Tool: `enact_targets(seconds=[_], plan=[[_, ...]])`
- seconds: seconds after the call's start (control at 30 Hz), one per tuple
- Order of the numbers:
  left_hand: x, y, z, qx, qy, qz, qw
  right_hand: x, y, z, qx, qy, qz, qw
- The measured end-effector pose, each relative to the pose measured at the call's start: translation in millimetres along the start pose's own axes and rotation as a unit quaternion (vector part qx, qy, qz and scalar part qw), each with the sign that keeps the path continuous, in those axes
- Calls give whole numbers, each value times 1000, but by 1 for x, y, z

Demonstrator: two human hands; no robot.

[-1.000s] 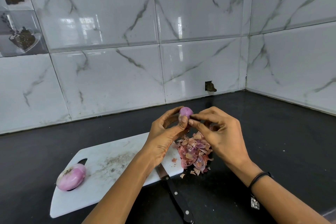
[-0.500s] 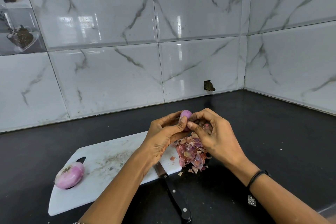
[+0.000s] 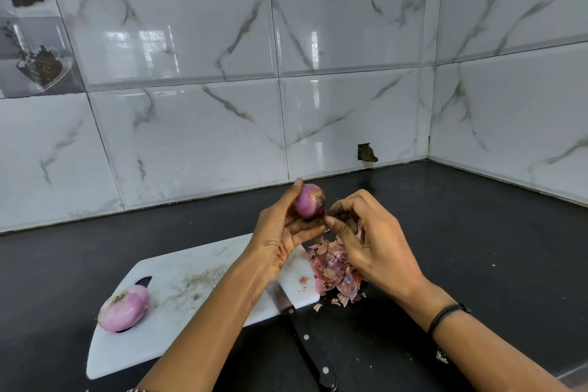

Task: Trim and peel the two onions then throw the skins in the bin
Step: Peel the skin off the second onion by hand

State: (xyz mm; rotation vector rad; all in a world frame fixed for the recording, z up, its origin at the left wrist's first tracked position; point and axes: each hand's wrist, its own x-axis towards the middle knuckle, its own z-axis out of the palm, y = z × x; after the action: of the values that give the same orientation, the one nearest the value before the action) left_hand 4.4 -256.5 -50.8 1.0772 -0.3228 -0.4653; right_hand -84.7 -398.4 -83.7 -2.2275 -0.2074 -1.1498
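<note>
My left hand [image 3: 280, 232] grips a small purple onion [image 3: 308, 203] above the right end of the white cutting board [image 3: 191, 283]. My right hand [image 3: 372, 242] is beside it, its thumb and fingertips pinching at the onion's lower right side; some skin shows under its curled fingers. A pile of pink onion skins [image 3: 334, 270] lies below the hands, at the board's right edge and on the counter. A second, peeled onion [image 3: 124, 308] lies on the board's left end, over the handle hole.
A black-handled knife [image 3: 305, 340] lies partly on the board's front right corner, handle toward me. The black counter [image 3: 477, 232] runs to a tiled corner wall behind and on the right. The bin is out of sight.
My left hand has turned the onion up, so more of it shows. My right hand has shifted slightly down and right of the onion, still pinching at its side.
</note>
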Motion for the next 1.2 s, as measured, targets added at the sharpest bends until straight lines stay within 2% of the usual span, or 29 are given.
enact_targets(seconds=[0.2, 0.33, 0.5, 0.63, 0.8, 0.9, 1.07, 1.2], plan=[[-1, -2, 0, 21, -20, 1, 1000, 1, -2, -2, -25, 35, -23, 999], [1, -8, 1, 61, -34, 12, 997, 1, -1, -4, 1, 72, -9, 997], [-1, -11, 6, 54, -59, 22, 997, 2, -1, -2, 4, 69, -26, 997], [-2, -13, 7, 77, -56, 45, 994, 3, 2, -2, 21, 99, -31, 994], [-4, -13, 5, 123, -41, 71, 989, 5, 1, -5, 159, 83, 55, 982], [-5, -13, 5, 142, -42, 76, 986, 7, 2, -5, 202, 67, 94, 973], [-8, -11, 8, 144, -48, 75, 986, 5, 1, -3, 152, 31, 70, 985], [-11, -12, 16, 110, -41, 45, 992, 4, -1, -2, 106, 44, 30, 993]])
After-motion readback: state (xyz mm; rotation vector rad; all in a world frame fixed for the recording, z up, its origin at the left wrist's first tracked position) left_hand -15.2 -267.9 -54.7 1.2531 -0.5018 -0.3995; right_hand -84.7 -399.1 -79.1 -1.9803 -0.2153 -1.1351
